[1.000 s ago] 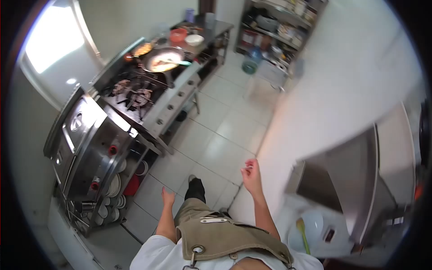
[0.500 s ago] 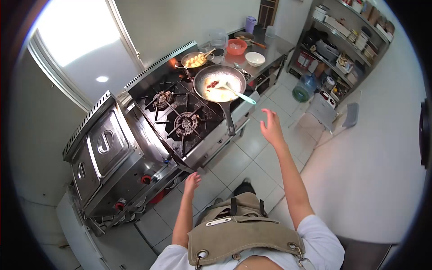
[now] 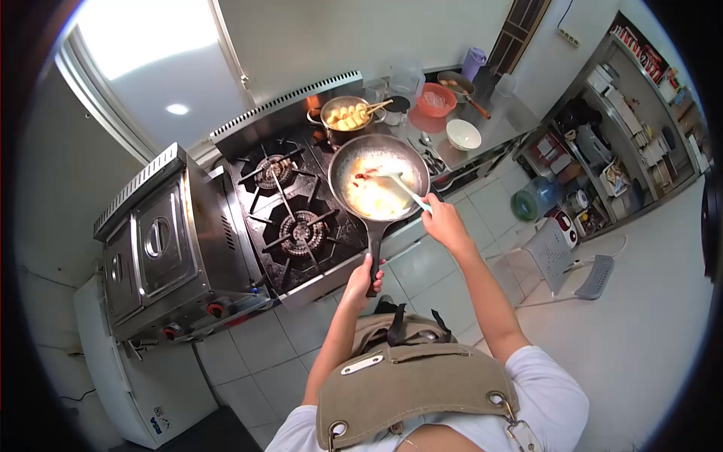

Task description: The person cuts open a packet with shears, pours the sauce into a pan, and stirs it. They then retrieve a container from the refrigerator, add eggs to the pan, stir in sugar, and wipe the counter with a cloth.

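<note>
A dark frying pan (image 3: 343,162) sits on the front right burner, with pale, creamy food (image 3: 373,197) and a few dark red pieces in it. My left hand (image 3: 363,285) is wrapped round the pan's black handle. In my right hand (image 3: 446,224) is the pale green handle end of a spatula (image 3: 410,192); its white head rests in the food. Behind the pan stands a pot (image 3: 329,120) of yellowish chunks with a wooden utensil leaning in it.
Two bare burners (image 3: 303,232) lie left of the pan. On the steel counter are a white bowl (image 3: 463,135), a red bowl (image 3: 435,100), spoons and another small pan (image 3: 457,84). A steel food warmer (image 3: 162,241) stands at left; shelves (image 3: 640,135) and a stool (image 3: 553,256) are at right.
My left hand has come up and gripped the pan handle. My right hand has reached the spatula and closed on it. The view has shifted a little.
</note>
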`<action>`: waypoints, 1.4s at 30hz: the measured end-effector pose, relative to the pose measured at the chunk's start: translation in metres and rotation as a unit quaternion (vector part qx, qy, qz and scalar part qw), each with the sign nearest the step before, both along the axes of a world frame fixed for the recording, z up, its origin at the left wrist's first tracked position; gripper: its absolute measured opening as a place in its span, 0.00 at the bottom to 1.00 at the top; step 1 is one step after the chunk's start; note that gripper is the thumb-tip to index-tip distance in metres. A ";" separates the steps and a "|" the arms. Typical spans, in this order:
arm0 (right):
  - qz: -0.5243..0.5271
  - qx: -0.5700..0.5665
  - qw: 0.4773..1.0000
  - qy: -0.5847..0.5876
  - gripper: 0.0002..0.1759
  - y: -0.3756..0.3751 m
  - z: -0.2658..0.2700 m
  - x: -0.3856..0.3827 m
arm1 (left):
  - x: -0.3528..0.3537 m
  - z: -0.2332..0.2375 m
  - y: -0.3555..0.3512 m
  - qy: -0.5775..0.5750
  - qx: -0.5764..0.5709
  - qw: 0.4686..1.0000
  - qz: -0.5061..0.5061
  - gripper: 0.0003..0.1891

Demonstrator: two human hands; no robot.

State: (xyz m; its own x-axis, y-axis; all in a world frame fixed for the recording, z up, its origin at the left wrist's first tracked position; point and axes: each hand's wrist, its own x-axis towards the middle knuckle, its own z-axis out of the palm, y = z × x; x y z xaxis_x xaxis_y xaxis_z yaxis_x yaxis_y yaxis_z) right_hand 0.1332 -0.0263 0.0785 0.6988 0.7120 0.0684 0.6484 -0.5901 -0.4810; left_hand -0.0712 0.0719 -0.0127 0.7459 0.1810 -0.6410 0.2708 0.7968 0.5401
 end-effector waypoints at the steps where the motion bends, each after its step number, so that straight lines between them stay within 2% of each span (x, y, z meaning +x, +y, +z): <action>1: 0.001 -0.007 1.000 0.005 0.15 0.003 -0.005 0.005 | -0.001 -0.003 -0.002 -0.008 0.016 1.000 0.008 0.27; 5: 0.004 -0.009 1.000 -0.008 0.15 0.020 -0.021 0.005 | 0.001 0.006 -0.006 0.016 0.035 0.999 0.030 0.30; 7: -0.017 -0.068 0.997 -0.023 0.15 0.018 -0.008 -0.011 | 0.002 0.008 -0.004 0.036 0.024 0.998 0.043 0.30; 9: -0.010 -0.081 0.996 -0.023 0.15 0.005 -0.013 -0.012 | 0.002 0.007 -0.002 0.034 0.022 0.998 0.042 0.30; 11: -0.003 -0.120 0.993 -0.017 0.15 -0.011 0.005 -0.014 | 0.002 0.008 -0.002 0.029 0.019 0.999 0.040 0.30; 12: -0.002 -0.123 0.992 -0.016 0.15 -0.018 0.014 -0.010 | 0.001 0.008 0.000 0.018 0.010 0.999 0.039 0.25; 16: 0.000 -0.157 0.987 0.028 0.14 -0.030 0.073 0.000 | -0.001 0.010 0.002 0.021 0.022 0.999 0.028 0.26; 18: -0.012 -0.162 0.985 0.058 0.14 -0.023 0.086 -0.001 | 0.000 0.007 0.002 0.017 0.022 0.999 0.025 0.26; 26: -0.015 -0.018 0.997 0.075 0.15 0.044 0.016 0.032 | 0.001 0.005 -0.003 0.020 0.048 0.999 0.015 0.28; 28: -0.011 0.019 0.999 0.026 0.16 0.067 -0.006 0.036 | 0.002 0.005 -0.004 0.018 0.048 0.999 0.011 0.28; 32: 0.030 -0.012 0.999 0.010 0.17 0.081 -0.025 0.017 | 0.003 0.007 -0.004 0.020 0.056 0.998 0.015 0.28; 36: 0.058 -0.050 0.997 0.017 0.16 0.057 -0.019 -0.006 | 0.004 0.011 -0.004 0.031 0.038 0.999 0.023 0.28; 37: 0.059 -0.066 0.996 0.024 0.16 0.049 -0.012 -0.009 | 0.004 0.011 -0.003 0.038 0.032 0.998 0.025 0.28; 38: 0.051 -0.086 0.995 0.029 0.15 0.043 -0.002 -0.011 | 0.003 0.010 -0.002 0.024 0.022 0.999 0.027 0.23; 42: 0.057 -0.115 0.991 0.027 0.14 0.015 0.035 -0.002 | 0.002 0.010 -0.002 0.019 0.021 0.999 0.025 0.24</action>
